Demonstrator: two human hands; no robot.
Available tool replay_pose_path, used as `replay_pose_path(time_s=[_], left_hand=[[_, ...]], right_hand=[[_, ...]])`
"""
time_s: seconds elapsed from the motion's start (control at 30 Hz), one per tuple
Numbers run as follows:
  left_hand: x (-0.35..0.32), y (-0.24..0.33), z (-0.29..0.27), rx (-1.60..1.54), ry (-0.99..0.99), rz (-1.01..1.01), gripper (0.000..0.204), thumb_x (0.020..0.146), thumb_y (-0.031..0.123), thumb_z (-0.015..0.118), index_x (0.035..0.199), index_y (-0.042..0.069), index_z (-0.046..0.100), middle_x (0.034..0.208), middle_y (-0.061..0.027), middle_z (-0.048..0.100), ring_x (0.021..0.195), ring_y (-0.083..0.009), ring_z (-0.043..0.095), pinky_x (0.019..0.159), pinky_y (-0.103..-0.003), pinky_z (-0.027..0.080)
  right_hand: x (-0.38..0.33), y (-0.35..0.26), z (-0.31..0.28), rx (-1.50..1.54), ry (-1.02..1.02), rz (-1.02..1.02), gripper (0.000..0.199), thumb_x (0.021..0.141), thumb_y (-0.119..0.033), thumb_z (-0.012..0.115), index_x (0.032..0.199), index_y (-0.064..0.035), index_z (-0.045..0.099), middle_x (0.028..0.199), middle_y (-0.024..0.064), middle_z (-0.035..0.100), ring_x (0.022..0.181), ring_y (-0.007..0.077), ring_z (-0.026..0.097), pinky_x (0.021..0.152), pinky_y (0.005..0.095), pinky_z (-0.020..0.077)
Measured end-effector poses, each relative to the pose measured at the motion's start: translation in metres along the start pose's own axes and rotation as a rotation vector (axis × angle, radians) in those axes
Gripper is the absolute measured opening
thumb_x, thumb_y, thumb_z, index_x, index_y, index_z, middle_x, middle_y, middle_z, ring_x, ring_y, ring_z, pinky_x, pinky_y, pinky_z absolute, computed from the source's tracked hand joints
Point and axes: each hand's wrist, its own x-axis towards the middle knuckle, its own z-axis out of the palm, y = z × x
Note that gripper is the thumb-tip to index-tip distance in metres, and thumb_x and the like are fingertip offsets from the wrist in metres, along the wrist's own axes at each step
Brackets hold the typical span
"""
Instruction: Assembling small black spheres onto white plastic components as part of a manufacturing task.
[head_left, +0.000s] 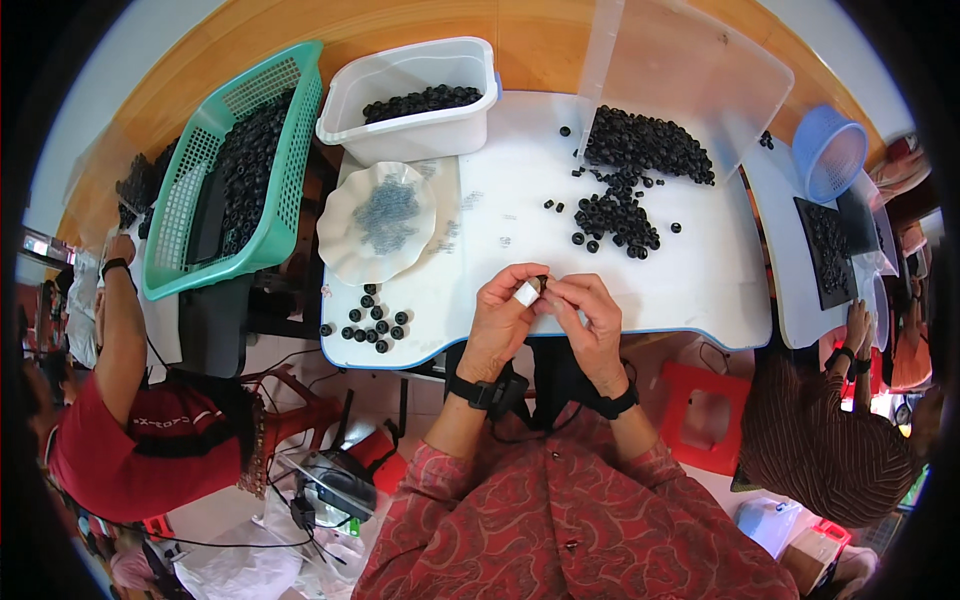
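Observation:
Over the table's front edge, my left hand [500, 312] pinches a small dark part [541, 283] between thumb and fingers. A white wrap [527, 293] shows at these fingertips; whether it is tape on a finger cannot be made out. My right hand [592, 318] meets the left at the part, its fingertips closed together; what they pinch is hidden. Ahead to the right lies a loose group of black ring-like parts [615, 220]. Several similar black parts [375, 325] stand apart near the left front edge. A wavy-edged white plate [345, 250] holds a pile of small thin grey pieces [388, 212].
A white tub [425, 140] and a green basket [275, 225] hold black parts at the back left. A translucent plastic sheet [690, 70] stands behind a larger black heap [650, 142]. Co-workers sit left [150, 440] and right [830, 440]. A red stool [705, 415] is below.

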Motion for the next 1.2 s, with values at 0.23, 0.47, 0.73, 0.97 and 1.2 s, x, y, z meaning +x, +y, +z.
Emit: replay_pose_path(time_s=[0.23,0.47,0.73,0.97,1.2], left_hand=[[-0.007,0.007,-0.002,-0.173,-0.059,-0.01,0.025,0.097,0.001,0.063,0.121,-0.003,0.063,0.109,-0.0103,0.067,0.094,-0.0166,0.066,0.08,-0.026,0.057],[-0.006,0.007,-0.008,-0.193,-0.06,-0.023,0.026,0.096,-0.002,0.061,0.122,-0.003,0.063,0.111,-0.013,0.066,0.095,-0.0195,0.067,0.086,-0.029,0.058],[-0.003,0.004,-0.007,-0.179,-0.077,0.012,0.023,0.1,0.002,0.06,0.122,-0.003,0.064,0.11,-0.0129,0.068,0.095,-0.0198,0.069,0.085,-0.03,0.059],[-0.003,0.004,-0.009,-0.189,-0.099,0.019,0.023,0.1,0.003,0.06,0.122,-0.003,0.064,0.112,-0.013,0.068,0.096,-0.0199,0.069,0.086,-0.031,0.058],[-0.003,0.004,-0.009,-0.17,-0.103,0.025,0.024,0.099,0.003,0.062,0.123,-0.003,0.064,0.113,-0.0129,0.068,0.096,-0.0198,0.068,0.086,-0.031,0.057]], right_hand=[[0.005,-0.009,0.006,0.037,-0.004,0.022,0.021,0.094,-0.003,0.069,0.115,-0.0007,0.071,0.103,0.0086,0.065,0.085,0.0138,0.066,0.072,0.0256,0.052],[0.032,-0.019,-0.006,-0.215,-0.023,-0.001,0.016,0.093,-0.001,0.068,0.108,0.0008,0.072,0.096,0.0089,0.065,0.076,0.0127,0.061,0.066,0.0254,0.0494],[0.088,0.024,-0.016,-0.731,-0.046,-0.091,0.013,0.093,-0.006,0.062,0.102,-0.0035,0.071,0.095,0.0165,0.063,0.08,0.0358,0.066,0.069,0.0441,0.0524],[0.115,0.031,-0.003,-1.041,-0.159,0.077,0.017,0.096,-0.018,0.062,0.107,-0.0086,0.071,0.1,0.0173,0.062,0.086,0.0393,0.068,0.072,0.0494,0.0535],[0.122,0.039,-0.003,-1.023,-0.226,0.084,0.019,0.095,-0.021,0.065,0.108,-0.0097,0.071,0.101,0.017,0.062,0.086,0.0384,0.068,0.073,0.0489,0.053]])
